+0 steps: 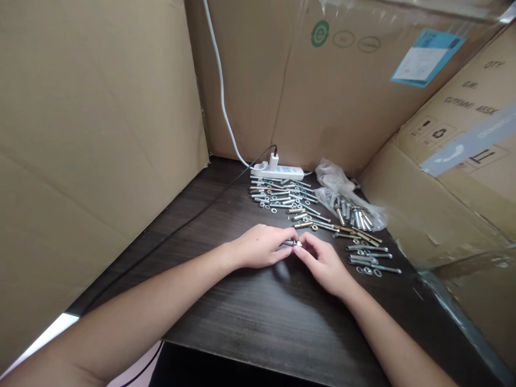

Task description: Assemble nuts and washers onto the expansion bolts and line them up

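Observation:
My left hand is closed around a metal expansion bolt, which points to the right. Most of its length is hidden in the palm and fingers. At the bolt's right end, the thumb and fingers of my right hand pinch a small bright piece, too small to make out, perhaps a nut. Both hands meet just above the dark table. Right behind them lie loose bolts, sleeves and washers in rough rows.
A clear plastic bag with several bolts lies at the back right. More bolts and washers rest right of my hands. A white power strip with a black cable stands behind. Cardboard boxes wall three sides.

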`<state>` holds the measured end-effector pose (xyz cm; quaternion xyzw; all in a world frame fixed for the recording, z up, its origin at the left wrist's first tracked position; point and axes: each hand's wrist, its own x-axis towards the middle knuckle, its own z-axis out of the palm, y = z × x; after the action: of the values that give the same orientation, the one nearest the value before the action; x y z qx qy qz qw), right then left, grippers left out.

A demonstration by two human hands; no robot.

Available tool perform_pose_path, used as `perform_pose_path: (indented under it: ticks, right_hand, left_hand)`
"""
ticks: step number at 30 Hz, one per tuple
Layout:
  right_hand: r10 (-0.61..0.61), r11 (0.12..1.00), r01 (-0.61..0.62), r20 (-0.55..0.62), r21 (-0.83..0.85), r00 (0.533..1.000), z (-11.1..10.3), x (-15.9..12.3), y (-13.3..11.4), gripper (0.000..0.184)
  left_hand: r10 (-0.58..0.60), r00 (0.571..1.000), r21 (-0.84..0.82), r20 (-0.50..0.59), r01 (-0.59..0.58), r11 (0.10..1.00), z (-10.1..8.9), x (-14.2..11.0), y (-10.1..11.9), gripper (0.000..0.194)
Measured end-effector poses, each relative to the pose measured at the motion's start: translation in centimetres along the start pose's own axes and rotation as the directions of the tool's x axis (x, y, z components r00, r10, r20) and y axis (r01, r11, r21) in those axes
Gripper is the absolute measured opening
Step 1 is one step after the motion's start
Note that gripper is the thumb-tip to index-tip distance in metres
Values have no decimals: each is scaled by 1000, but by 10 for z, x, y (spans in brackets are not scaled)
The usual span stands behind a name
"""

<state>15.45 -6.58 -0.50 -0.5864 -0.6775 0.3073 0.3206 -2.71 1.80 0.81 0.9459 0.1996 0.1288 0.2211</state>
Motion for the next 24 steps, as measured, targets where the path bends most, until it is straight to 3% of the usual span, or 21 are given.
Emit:
perform_pose_path:
  ticks: [4,10,20,24]
  right_hand:
    - [-33,999,34,16,-5,999,0,1,2,37]
    - [34,999,-35,48,28,998,1,1,8,48]
    - [7,1000,-7,3,27,1000,-1,0,0,26]
    - [-6,1000,6,7,18,1000,1,0,1,33]
  left_hand:
    - [4,1000,-18,16,-4,1000,-1,0,2,17]
    - [50,999,-30,19,-49,998,1,1,1,15]
    - [37,999,-15,12,-36,999,0,0,1,17]
    - [34,999,-17,11,-34,999,1,0,0,17]
